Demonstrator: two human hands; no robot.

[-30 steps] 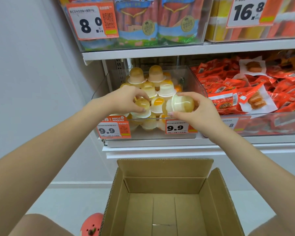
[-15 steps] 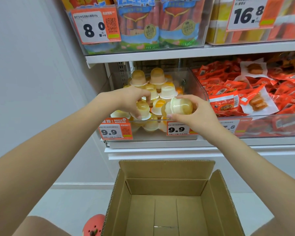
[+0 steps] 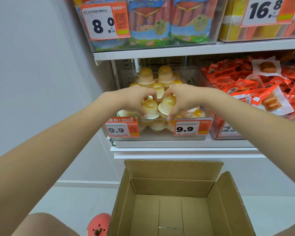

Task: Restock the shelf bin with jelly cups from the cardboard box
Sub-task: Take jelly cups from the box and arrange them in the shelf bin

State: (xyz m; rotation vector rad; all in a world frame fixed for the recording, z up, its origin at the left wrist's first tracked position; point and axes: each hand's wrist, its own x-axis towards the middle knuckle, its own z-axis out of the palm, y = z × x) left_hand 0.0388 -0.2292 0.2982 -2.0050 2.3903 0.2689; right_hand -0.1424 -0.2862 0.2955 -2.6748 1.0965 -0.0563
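Setting 2 jelly cups into the shelf bin [image 3: 201, 77]: left hand [image 3: 134, 97] & right hand [image 3: 184, 97], now lower, each gripping 1; cardboard box [image 3: 174, 169] looks empty, restock nearly done.

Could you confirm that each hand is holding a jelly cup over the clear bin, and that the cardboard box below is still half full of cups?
Not quite. The head view shows the cardboard box with nothing visible inside, only its bare floor. The rest holds: the left hand has a grip on one jelly cup, the right hand on another jelly cup, both over the clear bin.
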